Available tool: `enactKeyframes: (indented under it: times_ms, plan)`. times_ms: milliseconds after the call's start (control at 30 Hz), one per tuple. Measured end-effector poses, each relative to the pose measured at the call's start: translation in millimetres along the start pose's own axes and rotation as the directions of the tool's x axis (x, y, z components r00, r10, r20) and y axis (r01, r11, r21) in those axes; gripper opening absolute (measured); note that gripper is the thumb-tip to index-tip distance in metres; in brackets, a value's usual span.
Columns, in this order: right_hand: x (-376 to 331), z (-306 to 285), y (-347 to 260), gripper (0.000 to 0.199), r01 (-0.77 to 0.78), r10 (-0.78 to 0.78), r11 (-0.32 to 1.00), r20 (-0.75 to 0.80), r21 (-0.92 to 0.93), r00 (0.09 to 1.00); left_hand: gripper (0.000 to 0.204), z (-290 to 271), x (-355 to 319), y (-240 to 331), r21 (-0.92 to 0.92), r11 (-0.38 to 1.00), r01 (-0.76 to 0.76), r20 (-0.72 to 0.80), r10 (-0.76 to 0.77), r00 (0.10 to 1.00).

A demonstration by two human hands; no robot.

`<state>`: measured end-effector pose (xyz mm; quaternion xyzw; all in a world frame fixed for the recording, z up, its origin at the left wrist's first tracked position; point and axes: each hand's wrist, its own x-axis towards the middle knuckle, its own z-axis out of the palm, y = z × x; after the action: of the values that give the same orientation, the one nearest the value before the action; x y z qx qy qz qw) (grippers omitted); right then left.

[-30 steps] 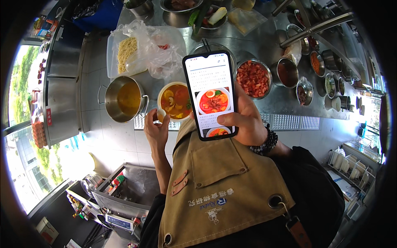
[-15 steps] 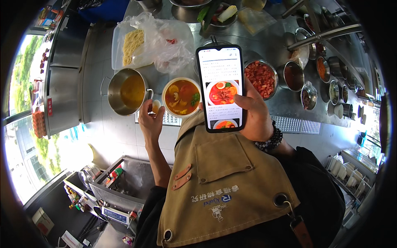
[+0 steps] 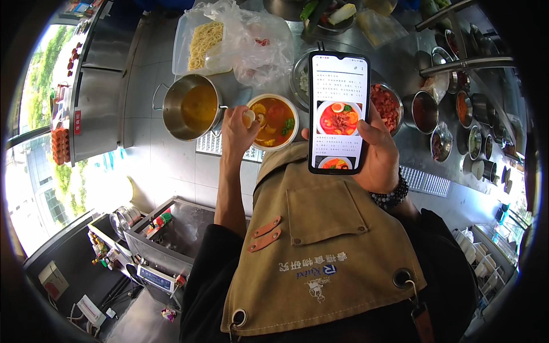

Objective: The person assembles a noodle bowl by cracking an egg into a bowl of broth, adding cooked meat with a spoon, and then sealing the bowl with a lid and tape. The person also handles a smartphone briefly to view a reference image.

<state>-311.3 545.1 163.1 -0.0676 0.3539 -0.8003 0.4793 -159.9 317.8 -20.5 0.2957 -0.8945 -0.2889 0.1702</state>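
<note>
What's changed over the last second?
Left hand brought the egg piece right, from beside the soup bowl to its left rim. The phone in the right hand shifted right, uncovering the bowl in view. Nothing newly grasped or released. Steel pot and noodles stayed put.

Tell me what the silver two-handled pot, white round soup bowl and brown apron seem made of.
Silver round two-handled metal pot: probably stainless steel, smooth and shiny; its wall catches bright reflections.
White round soup bowl: perhaps plastic or coated paper, smooth; its plain rim leaves this open.
Tan-brown cloth apron: likely heavy canvas, matte; stitched seams and creases suggest it.
</note>
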Motion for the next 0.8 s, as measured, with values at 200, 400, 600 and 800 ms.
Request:
enactKeyframes:
  times_ms: [200,400,600,800]
  plan:
    - [-3.8,-8.1,-3.3,0.068,0.009,-0.009,1.000,-0.006,-0.019,1.000,0.037,10.0,13.9,-19.8,0.121,0.993,0.017,0.102,-0.030,0.994]
    - [-5.7,-13.8,-7.3,0.066,-0.004,0.005,1.000,-0.069,0.018,0.998,0.039,-6.2,14.9,-33.0,0.119,0.993,0.018,0.099,-0.030,0.995]
    - [-1.0,-12.9,-4.5,0.063,0.023,-0.021,0.999,-0.074,0.034,0.997,0.036,18.5,3.2,-16.5,0.206,0.978,0.041,0.214,-0.086,0.973]
    - [-0.6,-13.4,-4.3,0.064,0.037,-0.034,0.999,-0.075,0.040,0.997,0.040,29.9,1.4,-12.2,0.302,0.936,0.180,0.188,-0.244,0.951]
